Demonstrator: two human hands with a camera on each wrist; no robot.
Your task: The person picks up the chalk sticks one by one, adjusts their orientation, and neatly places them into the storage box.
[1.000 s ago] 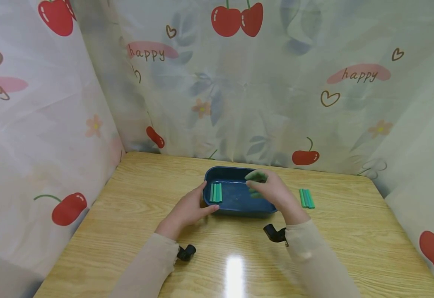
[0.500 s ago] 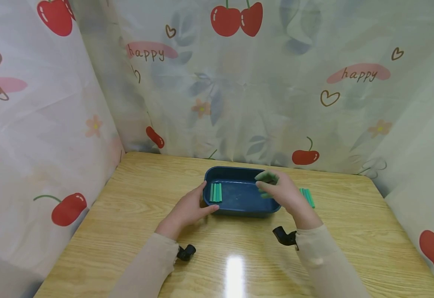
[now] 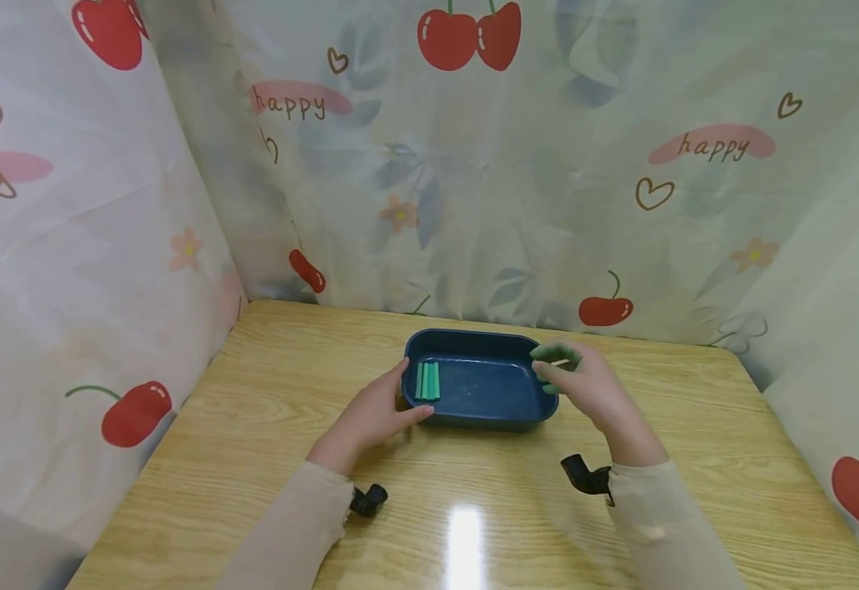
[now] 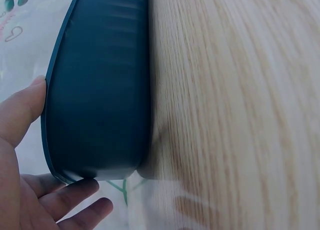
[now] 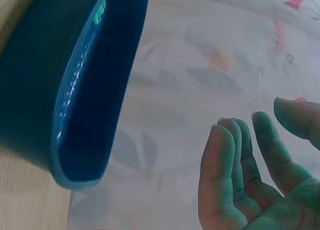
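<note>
A dark blue rectangular tub [image 3: 484, 393] stands on the table, several short green sticks [image 3: 427, 382] lying side by side at its left end. My left hand [image 3: 375, 414] holds that end, thumb on the near rim and fingers round the side. In the left wrist view, the thumb presses the rim and the fingertips [image 4: 87, 186] touch the end wall. Over the tub's right end hovers my right hand [image 3: 588, 385], holding nothing. Its fingers are loosely bent, with a gap before the thumb, as the right wrist view shows. The second row of green sticks is hidden behind this hand.
The wooden table [image 3: 267, 360] backs onto a cherry-patterned curtain [image 3: 474, 205], which also hangs at both sides. Each wrist carries a small black camera mount, the right mount [image 3: 586, 475] sitting low in front of the tub.
My right hand has moved right, from above the tub's inside to its right end, and now covers the other green sticks. The left hand and the tub have stayed put.
</note>
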